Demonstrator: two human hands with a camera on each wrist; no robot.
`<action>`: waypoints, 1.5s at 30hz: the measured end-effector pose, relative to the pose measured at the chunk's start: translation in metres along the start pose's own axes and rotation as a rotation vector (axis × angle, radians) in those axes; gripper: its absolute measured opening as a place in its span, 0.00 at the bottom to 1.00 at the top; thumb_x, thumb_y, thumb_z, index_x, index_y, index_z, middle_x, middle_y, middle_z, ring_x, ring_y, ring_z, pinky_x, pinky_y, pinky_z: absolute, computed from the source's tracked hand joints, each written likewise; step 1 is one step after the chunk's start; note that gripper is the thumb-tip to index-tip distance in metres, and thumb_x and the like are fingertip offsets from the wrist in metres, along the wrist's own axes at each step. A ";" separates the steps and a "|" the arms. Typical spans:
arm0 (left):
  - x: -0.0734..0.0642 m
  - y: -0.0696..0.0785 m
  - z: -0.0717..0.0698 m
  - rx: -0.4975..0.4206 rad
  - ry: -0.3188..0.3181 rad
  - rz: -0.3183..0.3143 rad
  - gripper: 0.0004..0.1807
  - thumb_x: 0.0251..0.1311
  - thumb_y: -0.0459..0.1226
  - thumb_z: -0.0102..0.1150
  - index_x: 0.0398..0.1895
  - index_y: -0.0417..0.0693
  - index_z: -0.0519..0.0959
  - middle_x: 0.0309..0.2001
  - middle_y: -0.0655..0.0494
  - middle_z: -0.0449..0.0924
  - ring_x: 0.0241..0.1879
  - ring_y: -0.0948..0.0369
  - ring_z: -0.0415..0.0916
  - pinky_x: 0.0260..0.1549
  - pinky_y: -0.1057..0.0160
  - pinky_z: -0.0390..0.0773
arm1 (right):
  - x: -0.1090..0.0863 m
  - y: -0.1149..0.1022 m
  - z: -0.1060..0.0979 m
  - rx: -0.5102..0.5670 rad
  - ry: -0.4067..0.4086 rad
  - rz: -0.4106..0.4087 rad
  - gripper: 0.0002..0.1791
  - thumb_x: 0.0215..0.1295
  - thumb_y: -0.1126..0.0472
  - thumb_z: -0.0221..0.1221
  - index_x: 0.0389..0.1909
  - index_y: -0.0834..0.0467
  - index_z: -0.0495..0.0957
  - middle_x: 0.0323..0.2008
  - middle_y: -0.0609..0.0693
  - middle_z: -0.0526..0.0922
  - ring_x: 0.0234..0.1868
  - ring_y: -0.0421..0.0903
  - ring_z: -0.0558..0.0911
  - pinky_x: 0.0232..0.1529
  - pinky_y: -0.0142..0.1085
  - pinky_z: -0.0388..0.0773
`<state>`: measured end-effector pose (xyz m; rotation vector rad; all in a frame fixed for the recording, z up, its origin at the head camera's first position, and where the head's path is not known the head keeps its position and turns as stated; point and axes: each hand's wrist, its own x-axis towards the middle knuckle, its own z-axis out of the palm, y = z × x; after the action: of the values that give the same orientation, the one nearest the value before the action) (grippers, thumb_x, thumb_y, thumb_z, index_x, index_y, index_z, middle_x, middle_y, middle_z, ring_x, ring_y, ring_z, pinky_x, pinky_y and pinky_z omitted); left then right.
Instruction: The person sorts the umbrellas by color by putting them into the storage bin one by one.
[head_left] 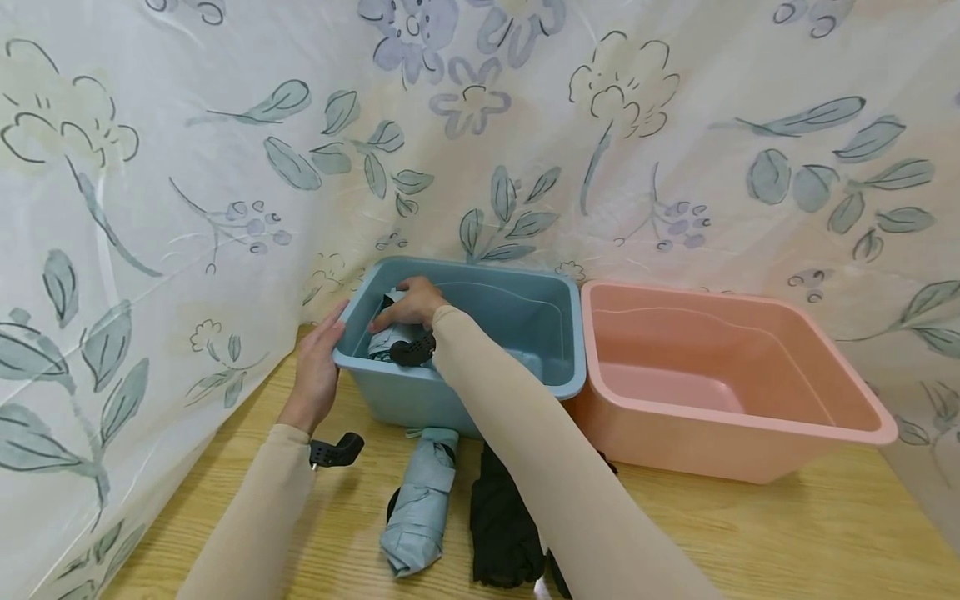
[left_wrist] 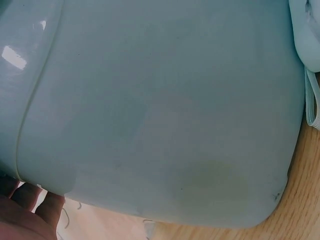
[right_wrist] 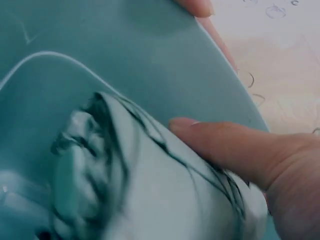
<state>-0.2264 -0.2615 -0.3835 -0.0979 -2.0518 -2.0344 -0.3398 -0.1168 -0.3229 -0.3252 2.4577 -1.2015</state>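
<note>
A light-blue folded umbrella point(right_wrist: 165, 185) lies at the left end inside the blue bin point(head_left: 465, 392). My right hand point(head_left: 412, 304) reaches into that bin and grips the umbrella, its thumb point(right_wrist: 220, 142) along the fabric in the right wrist view. With my left hand point(head_left: 318, 375) I hold the bin's left rim, thumb over the inside edge and fingers down the outer wall. The left wrist view is mostly the bin's outer side, with my left fingers point(left_wrist: 50, 210) in the lower left corner.
In front of the bin lie another light-blue folded umbrella point(head_left: 423, 504) and a black folded umbrella point(head_left: 502, 529), the latter partly behind my right forearm. A pink bin point(head_left: 750, 442) stands to the right on the wooden table point(head_left: 825, 517). Floral cloth point(head_left: 525, 125) hangs behind and at left.
</note>
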 end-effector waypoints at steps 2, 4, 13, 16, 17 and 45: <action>0.000 0.000 0.001 -0.011 0.001 -0.003 0.29 0.82 0.41 0.30 0.81 0.43 0.51 0.80 0.48 0.48 0.78 0.50 0.46 0.74 0.45 0.48 | 0.002 0.003 -0.001 0.010 -0.012 -0.002 0.50 0.50 0.57 0.79 0.74 0.57 0.66 0.71 0.56 0.68 0.65 0.55 0.72 0.65 0.47 0.71; 0.000 0.001 0.002 -0.022 0.000 -0.003 0.29 0.82 0.41 0.30 0.81 0.43 0.51 0.80 0.48 0.49 0.78 0.51 0.47 0.75 0.47 0.48 | 0.003 0.005 -0.001 0.013 -0.025 -0.001 0.49 0.50 0.58 0.78 0.74 0.57 0.66 0.71 0.56 0.69 0.65 0.54 0.73 0.65 0.46 0.72; 0.000 0.002 0.004 -0.013 -0.022 0.014 0.29 0.82 0.41 0.29 0.81 0.43 0.51 0.80 0.48 0.49 0.78 0.52 0.47 0.75 0.47 0.48 | 0.001 0.008 -0.005 0.029 -0.082 0.013 0.45 0.54 0.59 0.77 0.73 0.58 0.68 0.69 0.58 0.71 0.61 0.59 0.77 0.58 0.50 0.78; 0.000 0.002 0.004 -0.006 -0.025 0.015 0.29 0.82 0.41 0.29 0.81 0.43 0.50 0.80 0.47 0.49 0.78 0.50 0.47 0.74 0.44 0.48 | -0.003 0.010 -0.007 0.030 -0.121 0.002 0.45 0.55 0.60 0.76 0.73 0.60 0.66 0.69 0.60 0.70 0.60 0.61 0.78 0.58 0.50 0.78; 0.000 0.002 0.004 -0.006 -0.026 0.015 0.29 0.82 0.42 0.29 0.81 0.43 0.50 0.80 0.47 0.48 0.78 0.50 0.47 0.74 0.44 0.48 | -0.004 0.010 -0.008 0.024 -0.132 0.003 0.45 0.56 0.59 0.76 0.73 0.61 0.66 0.69 0.60 0.70 0.60 0.61 0.78 0.57 0.48 0.78; -0.002 0.004 0.003 -0.013 -0.009 0.002 0.29 0.82 0.40 0.29 0.81 0.42 0.51 0.80 0.48 0.51 0.78 0.51 0.50 0.74 0.47 0.51 | -0.063 -0.018 -0.044 0.248 -0.357 -0.069 0.46 0.62 0.63 0.71 0.78 0.58 0.58 0.68 0.59 0.69 0.64 0.58 0.76 0.60 0.45 0.77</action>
<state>-0.2236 -0.2586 -0.3800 -0.1109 -2.0433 -2.0498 -0.3019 -0.0734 -0.2692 -0.5068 1.9860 -1.3301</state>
